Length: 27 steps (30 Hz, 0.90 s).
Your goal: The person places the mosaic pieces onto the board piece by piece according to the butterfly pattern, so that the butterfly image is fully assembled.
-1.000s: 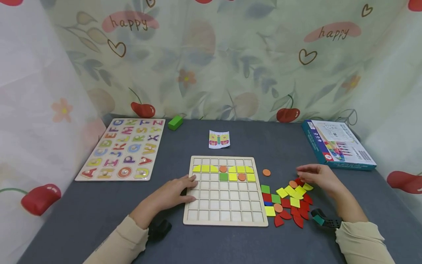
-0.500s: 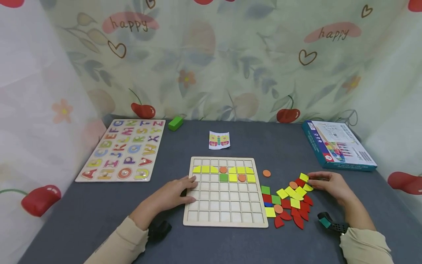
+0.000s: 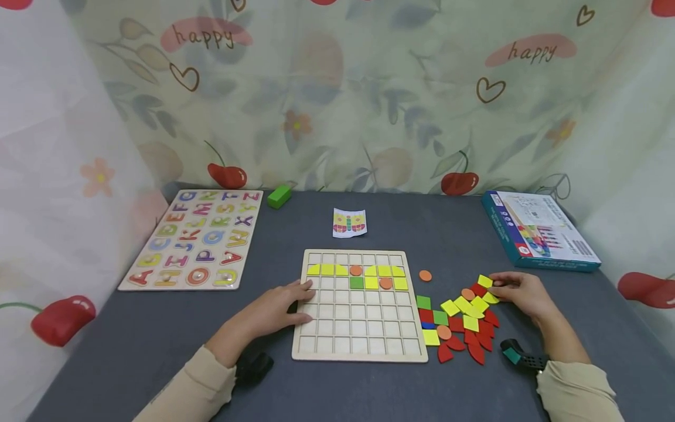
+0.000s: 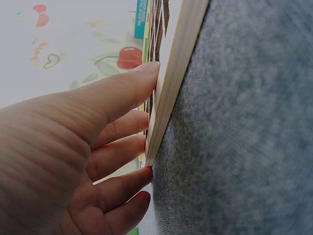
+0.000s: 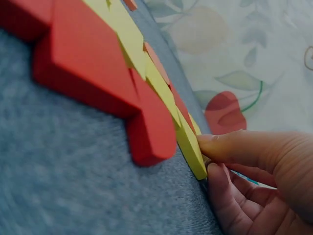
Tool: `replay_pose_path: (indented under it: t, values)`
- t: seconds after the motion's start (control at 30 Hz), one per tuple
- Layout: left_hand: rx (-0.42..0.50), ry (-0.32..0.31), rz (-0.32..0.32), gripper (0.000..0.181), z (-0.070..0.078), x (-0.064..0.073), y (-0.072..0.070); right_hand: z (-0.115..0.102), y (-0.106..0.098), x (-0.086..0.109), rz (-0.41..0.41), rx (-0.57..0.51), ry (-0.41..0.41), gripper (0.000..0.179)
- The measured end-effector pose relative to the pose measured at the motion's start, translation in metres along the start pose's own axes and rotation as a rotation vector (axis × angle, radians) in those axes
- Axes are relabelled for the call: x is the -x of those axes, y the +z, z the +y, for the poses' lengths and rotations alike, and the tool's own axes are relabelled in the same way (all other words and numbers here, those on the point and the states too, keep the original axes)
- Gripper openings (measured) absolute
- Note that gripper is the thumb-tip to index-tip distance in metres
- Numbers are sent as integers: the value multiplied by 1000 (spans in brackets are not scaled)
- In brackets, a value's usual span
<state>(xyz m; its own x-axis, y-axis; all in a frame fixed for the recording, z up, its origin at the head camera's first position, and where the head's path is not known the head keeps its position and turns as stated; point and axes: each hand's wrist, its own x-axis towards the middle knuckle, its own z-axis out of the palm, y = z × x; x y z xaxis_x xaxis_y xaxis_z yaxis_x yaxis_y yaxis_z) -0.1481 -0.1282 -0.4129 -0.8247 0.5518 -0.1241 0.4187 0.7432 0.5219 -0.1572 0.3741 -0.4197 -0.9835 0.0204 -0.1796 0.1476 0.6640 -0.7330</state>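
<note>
My left hand [image 3: 278, 306] rests at the left edge of a pale wooden grid board [image 3: 348, 350]. In the left wrist view its thumb [image 4: 132, 88] lies on the board's rim, with the fingers beside it. Yellow pieces, orange discs and a green square [image 3: 357, 282] fill part of the board's upper rows. My right hand [image 3: 522, 293] is at the far right of the loose pieces, thumb and index finger pinching the edge of a yellow curved-edge piece [image 5: 190, 144]. A yellow square [image 3: 485, 282] and a red piece [image 3: 478, 290] lie right beside those fingertips.
Several red, yellow, green and orange pieces [image 3: 471, 323] lie heaped right of the board. A lone orange disc [image 3: 425, 275] sits above them. Behind stand a pattern card [image 3: 349, 223], a green block [image 3: 279, 196], an alphabet board [image 3: 190, 240] and a box [image 3: 543, 231].
My right hand has moved right and down from over the heap's upper end to the yellow curved-edge piece, uncovering the yellow square. The left hand stays on the board.
</note>
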Motion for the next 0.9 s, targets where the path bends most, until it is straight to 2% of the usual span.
replay_pose_path:
  t: [0.2,0.47,0.63,0.9]
  values:
    - [0,1,1,56,0,0,0,-1,2,-2,18,21,1,51]
    - [-5,3,1,55,1,-1,0,-5,0,-2,6,-72,17,45]
    - [-4,-7,-4,55,1,-1,0,-15,-1,-3,-1,-103,12,48]
    - [-2,-3,-1,56,2,1,-1,-40,8,-11,-77,-112,-32,44]
